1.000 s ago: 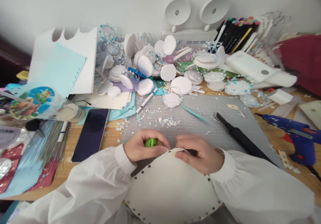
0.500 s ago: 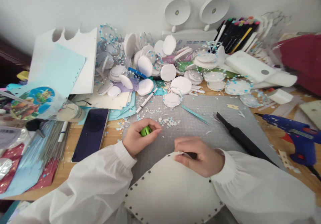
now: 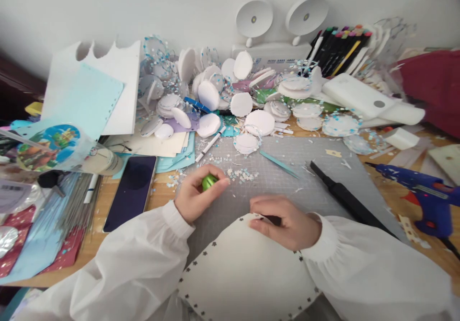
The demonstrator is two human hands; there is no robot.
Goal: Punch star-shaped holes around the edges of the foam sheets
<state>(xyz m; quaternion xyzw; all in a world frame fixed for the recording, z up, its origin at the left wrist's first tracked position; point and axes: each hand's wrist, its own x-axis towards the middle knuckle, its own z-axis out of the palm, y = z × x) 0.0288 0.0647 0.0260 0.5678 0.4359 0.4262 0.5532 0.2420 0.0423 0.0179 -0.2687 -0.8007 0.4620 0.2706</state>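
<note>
My left hand (image 3: 196, 194) is closed around a small green punch (image 3: 209, 182) and rests over the grey cutting mat (image 3: 305, 187), close to scattered paper bits (image 3: 239, 173). My right hand (image 3: 285, 220) pinches the top edge of a large white sheet (image 3: 244, 268). Small star-shaped holes run along the sheet's border. The sheet lies partly on the mat and partly over the desk's front edge. Both arms wear white sleeves.
A dark phone (image 3: 131, 191) lies left of the mat. A black tool (image 3: 341, 196) and a blue glue gun (image 3: 420, 191) lie on the right. White discs (image 3: 240, 103) are heaped at the back, with markers (image 3: 341, 48) and blue paper (image 3: 82, 96) nearby.
My left hand has lifted the green punch off the sheet's edge and moved it away toward the paper bits. My right hand keeps its grip on the sheet.
</note>
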